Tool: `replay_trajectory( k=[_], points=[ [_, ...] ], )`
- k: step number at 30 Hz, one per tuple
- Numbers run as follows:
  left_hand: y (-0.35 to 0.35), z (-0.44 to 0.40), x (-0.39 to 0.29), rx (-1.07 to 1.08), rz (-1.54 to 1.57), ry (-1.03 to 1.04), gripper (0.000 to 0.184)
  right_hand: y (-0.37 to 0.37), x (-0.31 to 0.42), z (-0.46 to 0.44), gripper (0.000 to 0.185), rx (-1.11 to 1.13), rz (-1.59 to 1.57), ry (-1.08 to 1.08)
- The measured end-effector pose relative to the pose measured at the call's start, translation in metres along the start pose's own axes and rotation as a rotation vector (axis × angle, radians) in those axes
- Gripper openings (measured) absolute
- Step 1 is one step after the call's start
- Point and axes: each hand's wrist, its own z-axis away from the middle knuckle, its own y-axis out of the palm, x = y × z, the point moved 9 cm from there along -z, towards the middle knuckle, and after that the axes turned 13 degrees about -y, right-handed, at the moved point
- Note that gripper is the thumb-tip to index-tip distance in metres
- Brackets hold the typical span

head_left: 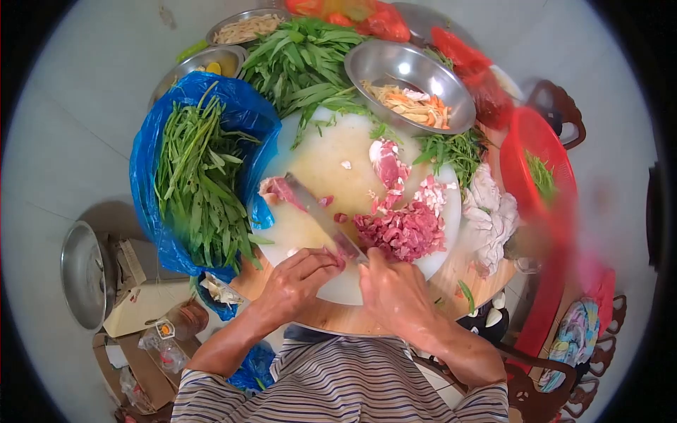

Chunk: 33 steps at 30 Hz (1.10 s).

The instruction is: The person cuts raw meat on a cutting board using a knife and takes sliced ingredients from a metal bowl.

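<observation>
My right hand (393,285) is wrapped round the handle of a knife (321,215), whose blade points up and to the left over a white round cutting board (338,169). Close to the blade's lower end, my left hand (300,280) has its fingers bent together on a small piece of meat (334,259), mostly hidden by the fingers. Beyond the blade's tip side lies a pink strip of meat (278,192). A heap of chopped red meat (405,231) sits right of the knife, with a larger chunk of meat (388,166) above it.
A blue plastic bag (144,166) full of leafy greens (201,176) stands at the left. More greens (300,60) and a steel bowl (458,95) with shredded vegetables lie behind the board. To the right are a crumpled whitish cloth or bag (488,215) and a red basket (518,166).
</observation>
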Motion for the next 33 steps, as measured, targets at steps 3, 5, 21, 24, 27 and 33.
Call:
replay_trajectory(
  k=[3,5,21,24,27,33],
  points=[
    [-0.005,0.007,0.002,-0.061,-0.005,0.01,0.048,-0.025,0.014,0.014,0.018,-0.002,0.067,0.032],
    [0.004,0.01,0.006,-0.016,-0.009,0.0,0.046,-0.021,0.018,0.031,0.017,0.091,0.085,-0.002],
    [0.005,0.004,0.007,0.088,-0.016,-0.065,0.039,0.024,0.011,0.001,0.018,0.169,0.108,-0.013],
    [0.001,0.004,0.007,0.051,0.066,-0.082,0.043,0.018,-0.001,-0.011,0.019,0.007,0.033,-0.022],
    [-0.013,0.01,0.013,-0.011,0.229,-0.08,0.043,-0.005,-0.004,0.0,0.02,-0.029,0.009,0.081],
    [-0.01,0.003,0.015,0.052,0.1,-0.091,0.04,-0.012,0.028,0.04,0.016,0.125,0.194,-0.024]
  ],
)
